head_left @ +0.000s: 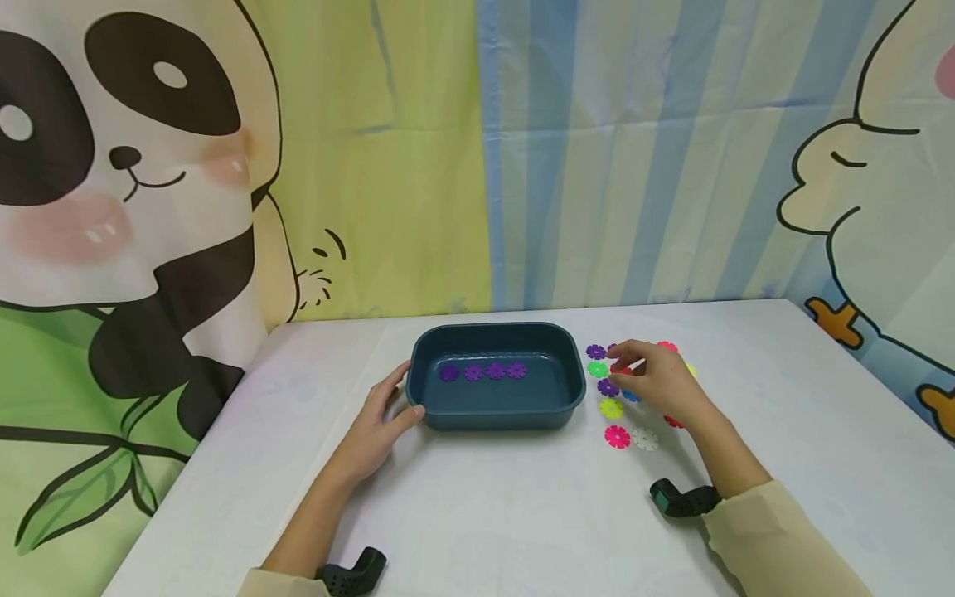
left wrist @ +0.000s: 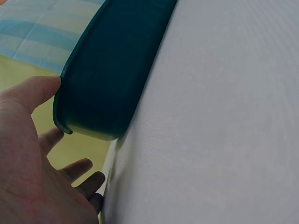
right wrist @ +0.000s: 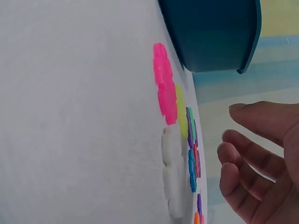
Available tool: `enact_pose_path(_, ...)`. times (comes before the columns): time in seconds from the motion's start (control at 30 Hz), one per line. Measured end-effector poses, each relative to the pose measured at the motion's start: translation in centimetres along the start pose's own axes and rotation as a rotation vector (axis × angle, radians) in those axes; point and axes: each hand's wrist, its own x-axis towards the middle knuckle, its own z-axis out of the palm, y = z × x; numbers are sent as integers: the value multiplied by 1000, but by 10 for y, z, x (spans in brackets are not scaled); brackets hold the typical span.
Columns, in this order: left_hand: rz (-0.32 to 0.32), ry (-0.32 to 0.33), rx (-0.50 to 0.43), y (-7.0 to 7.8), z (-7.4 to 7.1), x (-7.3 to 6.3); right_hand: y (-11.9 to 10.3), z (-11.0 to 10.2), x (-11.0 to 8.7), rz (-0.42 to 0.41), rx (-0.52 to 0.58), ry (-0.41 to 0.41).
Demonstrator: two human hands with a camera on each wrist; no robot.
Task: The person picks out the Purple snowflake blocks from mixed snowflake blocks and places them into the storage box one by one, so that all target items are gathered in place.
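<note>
A dark teal tub stands on the white table with several purple flower-shaped discs in a row inside. My left hand touches its left end; in the left wrist view the thumb meets the rim and the other fingers spread loosely. My right hand hovers over a group of notched discs right of the tub, thumb and fingers apart with nothing visible between them. Near its fingertips lie a green disc, a purple disc and a red disc partly hidden by the hand.
Closer to me lie a yellow disc, a pink disc and a white disc. More discs show behind and beside the right hand. A printed curtain hangs behind the table.
</note>
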Motion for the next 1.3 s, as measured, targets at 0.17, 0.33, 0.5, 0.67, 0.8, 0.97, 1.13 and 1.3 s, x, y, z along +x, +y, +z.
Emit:
enact_pose_path(0.17, 1, -1, -2, -1, 0, 0, 0, 3, 0, 22, -24, -12)
enact_pose_path(0.33, -2, 5, 8, -1, 1, 0, 0, 8, 2, 52, -41, -36)
enact_pose_path(0.5, -7, 5, 20, -1, 1, 0, 2, 13, 4, 70, -96, -56)
enact_pose_path(0.67, -5, 0, 9, -1, 1, 0, 1, 17, 5, 51, -169, -70)
enact_pose_path(0.8, -4, -1, 2, -1, 0, 0, 1, 19, 5, 41, -208, -69)
enact_pose_path(0.97, -1, -1, 13, -1, -1, 0, -1, 21, 5, 61, -243, -65)
enact_pose_path(1.13, 1, -1, 12, -2, 0, 0, -2, 22, 6, 78, -267, -69)
enact_pose_path(1.3, -2, -3, 14, -2, 1, 0, -2, 22, 6, 83, -256, -73)
